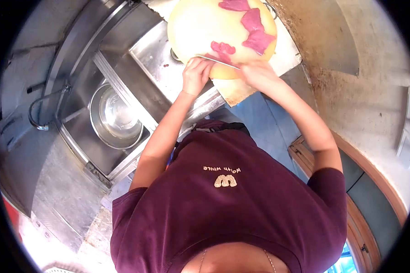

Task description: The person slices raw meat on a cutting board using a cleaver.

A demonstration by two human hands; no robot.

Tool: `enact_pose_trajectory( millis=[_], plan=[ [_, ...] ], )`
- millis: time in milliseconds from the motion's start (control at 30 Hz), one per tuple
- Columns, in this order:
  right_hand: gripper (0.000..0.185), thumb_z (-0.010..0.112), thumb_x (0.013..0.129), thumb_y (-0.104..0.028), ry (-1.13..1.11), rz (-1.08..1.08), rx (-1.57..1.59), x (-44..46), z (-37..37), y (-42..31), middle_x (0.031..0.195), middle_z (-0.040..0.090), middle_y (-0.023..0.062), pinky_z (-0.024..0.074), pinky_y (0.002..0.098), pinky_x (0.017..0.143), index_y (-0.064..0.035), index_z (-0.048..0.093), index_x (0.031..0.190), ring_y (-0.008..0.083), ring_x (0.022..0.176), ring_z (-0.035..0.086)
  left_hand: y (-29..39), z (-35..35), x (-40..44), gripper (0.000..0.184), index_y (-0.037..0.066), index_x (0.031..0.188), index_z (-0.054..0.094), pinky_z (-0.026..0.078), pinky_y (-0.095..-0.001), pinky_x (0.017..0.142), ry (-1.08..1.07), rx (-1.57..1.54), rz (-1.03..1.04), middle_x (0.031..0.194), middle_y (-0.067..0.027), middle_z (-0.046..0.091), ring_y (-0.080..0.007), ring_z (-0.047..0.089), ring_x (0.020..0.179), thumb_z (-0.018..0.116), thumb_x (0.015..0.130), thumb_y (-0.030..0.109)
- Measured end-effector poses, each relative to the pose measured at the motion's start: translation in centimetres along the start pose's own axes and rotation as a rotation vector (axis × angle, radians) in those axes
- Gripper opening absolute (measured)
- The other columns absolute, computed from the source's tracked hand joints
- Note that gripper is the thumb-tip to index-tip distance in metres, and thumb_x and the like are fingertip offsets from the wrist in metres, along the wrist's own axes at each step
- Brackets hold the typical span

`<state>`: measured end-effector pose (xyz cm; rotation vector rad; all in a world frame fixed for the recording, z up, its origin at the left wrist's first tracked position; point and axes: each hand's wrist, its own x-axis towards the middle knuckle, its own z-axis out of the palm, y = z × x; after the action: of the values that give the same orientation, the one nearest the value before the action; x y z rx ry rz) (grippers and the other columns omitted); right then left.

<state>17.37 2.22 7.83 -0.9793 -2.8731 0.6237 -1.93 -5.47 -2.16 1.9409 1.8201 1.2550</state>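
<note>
My right hand is closed round the handle of a knife. The thin blade points left across the near part of a round, pale yellow cutting board, over a piece of raw red meat. My left hand has its fingers bent and pressed at the left end of that meat, close to the blade tip. Its fingertips are partly hidden. Further back on the board's right side lie several flat meat slices.
Left of the board is a steel sink with a divider. A round metal pot stands in the left basin, near a curved faucet. The board rests on a light slab beside a stained wall. Wooden-framed doors are at lower right.
</note>
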Motion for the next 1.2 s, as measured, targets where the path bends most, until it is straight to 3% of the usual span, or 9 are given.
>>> enact_pose_trajectory(
  millis=[33, 100, 267, 367, 567, 733, 867, 1067, 1200],
  plan=[
    [0.028, 0.049, 0.084, -0.021, 0.150, -0.050, 0.067, 2.0, 2.1, -0.2, 0.082, 0.065, 0.0215, 0.0501, 0.0445, 0.073, -0.0002, 0.065, 0.093, 0.0348, 0.081, 0.065, 0.0, 0.2, 0.0, 0.014, 0.007, 0.084, 0.067, 0.050, -0.0349, 0.074, -0.006, 0.007, -0.019, 0.087, -0.0067, 0.062, -0.0263, 0.059, 0.083, 0.065, 0.071, 0.002],
    [0.031, 0.044, 0.084, -0.023, -0.202, -0.022, -0.003, 6.8, 4.7, -0.1, 0.092, 0.065, 0.0199, 0.0508, 0.0404, 0.073, -0.0047, 0.068, 0.091, 0.0303, 0.086, 0.065, -0.2, 0.0, -0.3, 0.013, 0.007, 0.083, 0.066, 0.050, -0.0357, 0.074, -0.081, 0.009, -0.028, 0.087, -0.0073, 0.062, -0.0269, 0.059, 0.084, 0.065, 0.071, 0.002],
    [0.035, 0.045, 0.090, -0.029, -0.291, 0.071, 0.180, 10.3, 3.6, 0.6, 0.085, 0.065, 0.0219, 0.0507, 0.0421, 0.069, -0.0026, 0.067, 0.089, 0.0330, 0.081, 0.066, 0.4, -1.0, 0.7, 0.015, 0.007, 0.086, 0.067, 0.049, -0.0359, 0.073, -0.044, -0.037, 0.066, 0.083, -0.0074, 0.062, -0.0266, 0.059, 0.084, 0.065, 0.073, -0.001],
    [0.028, 0.050, 0.089, -0.028, -0.062, 0.067, 0.049, 5.0, 0.3, 0.3, 0.077, 0.064, 0.0202, 0.0498, 0.0445, 0.068, -0.0053, 0.066, 0.087, 0.0355, 0.076, 0.063, 1.3, -1.1, 0.7, 0.015, 0.007, 0.085, 0.067, 0.049, -0.0348, 0.073, 0.044, -0.026, 0.009, 0.084, -0.0062, 0.063, -0.0256, 0.059, 0.085, 0.065, 0.073, -0.001],
    [0.026, 0.052, 0.087, -0.024, -0.235, 0.105, -0.061, -0.2, -1.4, -0.3, 0.077, 0.064, 0.0207, 0.0508, 0.0428, 0.071, -0.0058, 0.066, 0.100, 0.0333, 0.078, 0.065, 0.3, -0.3, 0.0, 0.017, 0.008, 0.085, 0.068, 0.050, -0.0349, 0.074, 0.022, -0.017, -0.013, 0.085, -0.0059, 0.063, -0.0252, 0.060, 0.082, 0.065, 0.071, -0.001],
    [0.037, 0.045, 0.089, -0.031, -0.061, 0.083, 0.159, 7.5, 5.5, -1.6, 0.087, 0.064, 0.0251, 0.0477, 0.0432, 0.080, -0.0001, 0.066, 0.093, 0.0338, 0.090, 0.063, -0.4, -0.3, -0.1, 0.017, 0.007, 0.084, 0.067, 0.050, -0.0348, 0.073, -0.043, 0.008, -0.010, 0.084, -0.0068, 0.062, -0.0259, 0.060, 0.081, 0.066, 0.069, -0.002],
    [0.037, 0.048, 0.090, -0.030, -0.119, 0.170, 0.203, 8.0, 2.7, -0.9, 0.080, 0.062, 0.0256, 0.0474, 0.0452, 0.074, 0.0017, 0.064, 0.079, 0.0381, 0.083, 0.062, 0.6, -1.0, 0.1, 0.017, 0.006, 0.083, 0.066, 0.049, -0.0349, 0.073, -0.030, -0.020, 0.020, 0.082, -0.0074, 0.063, -0.0267, 0.060, 0.081, 0.068, 0.068, -0.002],
    [0.029, 0.053, 0.088, -0.027, -0.217, 0.112, -0.057, -1.2, -1.2, -0.6, 0.077, 0.064, 0.0197, 0.0499, 0.0460, 0.067, -0.0007, 0.066, 0.091, 0.0358, 0.075, 0.064, 0.5, -0.8, -0.6, 0.015, 0.008, 0.082, 0.067, 0.050, -0.0341, 0.073, -0.015, -0.016, -0.027, 0.085, -0.0053, 0.063, -0.0253, 0.060, 0.083, 0.066, 0.070, 0.000],
    [0.024, 0.052, 0.085, -0.021, -0.028, 0.057, -0.034, 0.0, 1.6, -0.3, 0.078, 0.065, 0.0192, 0.0504, 0.0444, 0.070, -0.0015, 0.066, 0.088, 0.0347, 0.079, 0.064, -0.2, -0.7, -0.7, 0.014, 0.007, 0.082, 0.066, 0.050, -0.0353, 0.073, -0.017, -0.038, -0.071, 0.084, -0.0063, 0.063, -0.0264, 0.060, 0.082, 0.065, 0.070, 0.000]
  ],
)
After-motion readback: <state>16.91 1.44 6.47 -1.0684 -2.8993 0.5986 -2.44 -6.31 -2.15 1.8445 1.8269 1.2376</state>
